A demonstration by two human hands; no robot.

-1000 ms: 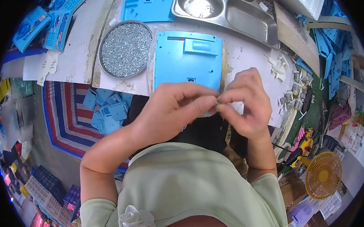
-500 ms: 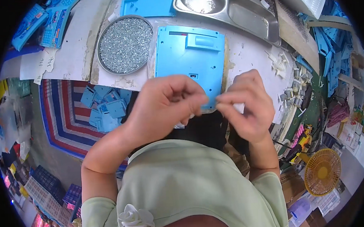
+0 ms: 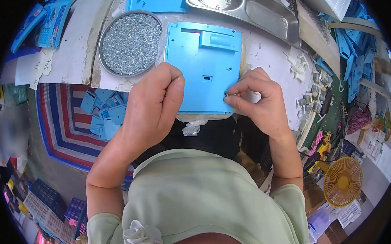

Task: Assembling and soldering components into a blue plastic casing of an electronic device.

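Observation:
A flat blue plastic casing (image 3: 192,56) lies in front of me, with a raised block near its far edge, a small slot and several holes. At its lower right corner my right hand (image 3: 262,97) pinches a small screw (image 3: 226,95) between thumb and forefinger, just over the surface. My left hand (image 3: 153,102) is closed in a loose fist at the casing's left edge; whatever its fingers hold is hidden. Beyond that hand stands a round metal dish (image 3: 131,44) heaped with small silvery screws.
A steel compartment tray (image 3: 271,18) stands at the far side, beside another blue casing (image 3: 155,2). White plastic bits (image 3: 298,67) and small metal parts (image 3: 310,100) lie at the right. A striped bag (image 3: 58,128) with blue pieces is at the left; a yellow fan (image 3: 343,182) stands lower right.
My hands have moved apart. The left went leftward to the casing's edge and closed; the right came over the casing's lower right corner, still pinching.

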